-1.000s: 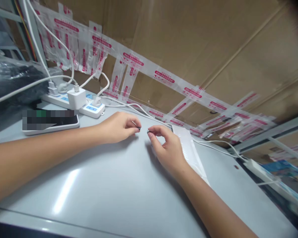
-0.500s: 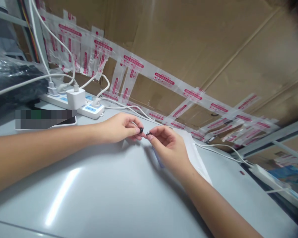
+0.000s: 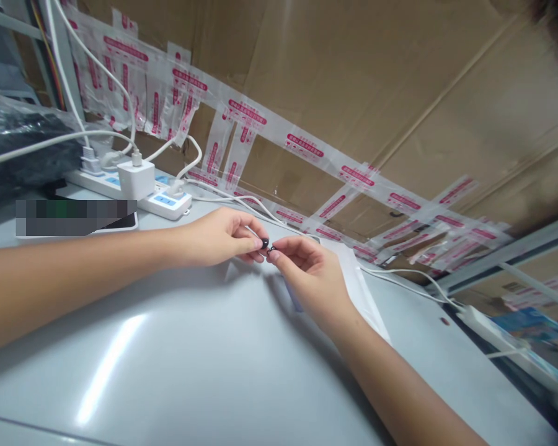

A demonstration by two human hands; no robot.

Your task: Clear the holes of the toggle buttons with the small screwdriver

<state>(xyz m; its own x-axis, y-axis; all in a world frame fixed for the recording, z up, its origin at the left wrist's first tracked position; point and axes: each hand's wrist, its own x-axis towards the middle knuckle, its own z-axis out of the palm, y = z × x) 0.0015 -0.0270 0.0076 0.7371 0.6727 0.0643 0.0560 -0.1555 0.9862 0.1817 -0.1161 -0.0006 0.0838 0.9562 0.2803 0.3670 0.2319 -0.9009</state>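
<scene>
Between the thumb and fingers of my left hand (image 3: 237,238) is a small round black piece (image 3: 265,243), its shiny face turned toward my other hand. My right hand (image 3: 307,263) pinches a second small black piece (image 3: 272,249), thinner in outline and mostly covered by the fingertips. The two pieces are almost touching, a little above the grey tabletop (image 3: 190,359). Their exact kind is too small to make out. Beneath my right hand lie a white sheet (image 3: 363,297) and a bluish item (image 3: 294,296), partly hidden by the hand.
A white power strip (image 3: 167,204) with a plugged-in charger (image 3: 137,179) and white cables stands at the back left. Near it lies a phone-like device (image 3: 123,221), partly blurred out. Taped cardboard (image 3: 270,136) walls off the back. Black plastic-wrapped goods (image 3: 23,148) sit far left.
My right hand has come slightly left, bringing its black piece closer to the one in my left hand. The whole view has shifted a little.
</scene>
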